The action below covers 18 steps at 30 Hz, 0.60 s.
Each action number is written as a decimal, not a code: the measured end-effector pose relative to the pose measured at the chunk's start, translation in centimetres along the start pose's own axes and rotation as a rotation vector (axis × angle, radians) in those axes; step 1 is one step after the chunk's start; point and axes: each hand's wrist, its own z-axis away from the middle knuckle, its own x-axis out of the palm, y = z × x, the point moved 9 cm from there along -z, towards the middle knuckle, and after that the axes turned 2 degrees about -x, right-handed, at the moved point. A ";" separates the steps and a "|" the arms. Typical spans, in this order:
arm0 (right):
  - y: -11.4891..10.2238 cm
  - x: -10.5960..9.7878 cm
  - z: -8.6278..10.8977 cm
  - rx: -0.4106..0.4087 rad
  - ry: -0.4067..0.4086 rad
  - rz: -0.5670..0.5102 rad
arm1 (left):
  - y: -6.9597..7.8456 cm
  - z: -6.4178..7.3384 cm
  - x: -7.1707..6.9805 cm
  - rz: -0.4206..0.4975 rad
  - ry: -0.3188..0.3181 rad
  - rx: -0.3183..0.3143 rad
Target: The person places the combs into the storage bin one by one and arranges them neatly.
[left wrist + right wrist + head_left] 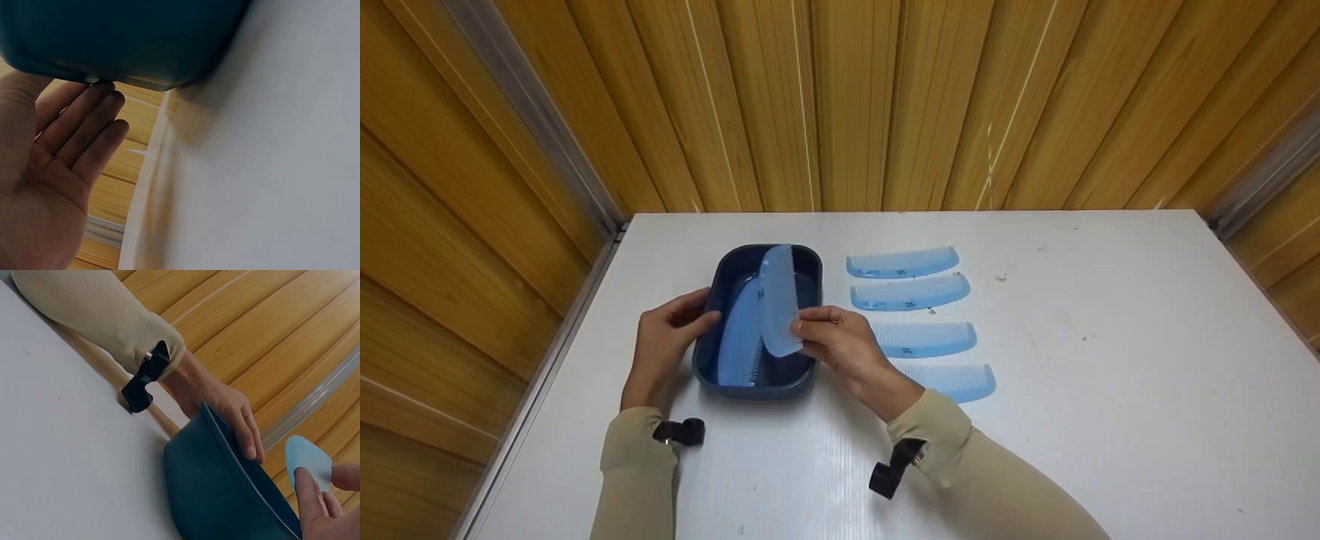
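My left hand (660, 341) holds the left side of a dark blue plastic basin (754, 392), thumb over the rim and fingers along the outer wall. In the left wrist view, those fingers lie nearly straight against the basin (112, 39). My right hand (851, 352) pinches a light blue comb (780, 300) by its near end, between thumb and fingers. The comb is tilted over the basin opening; the right wrist view shows the held comb (304, 455) above the rim. Another blue comb (739, 334) lies inside the basin, partly covered by the held one.
Several more light blue combs lie in a column right of the basin, among them the farthest comb (904, 264) and the nearest comb (964, 382). My right hand overlaps the nearer ones. The white table (1110, 420) meets a wood-patterned wall (855, 105) behind.
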 end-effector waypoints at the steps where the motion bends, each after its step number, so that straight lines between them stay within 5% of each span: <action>1: 0.1 0.2 -0.1 0.002 0.005 -0.006 | 0.0 0.0 0.0 0.001 0.001 0.004; 18: 1.7 3.3 -1.0 0.068 0.060 0.029 | -0.2 -0.1 0.0 0.025 -0.009 0.000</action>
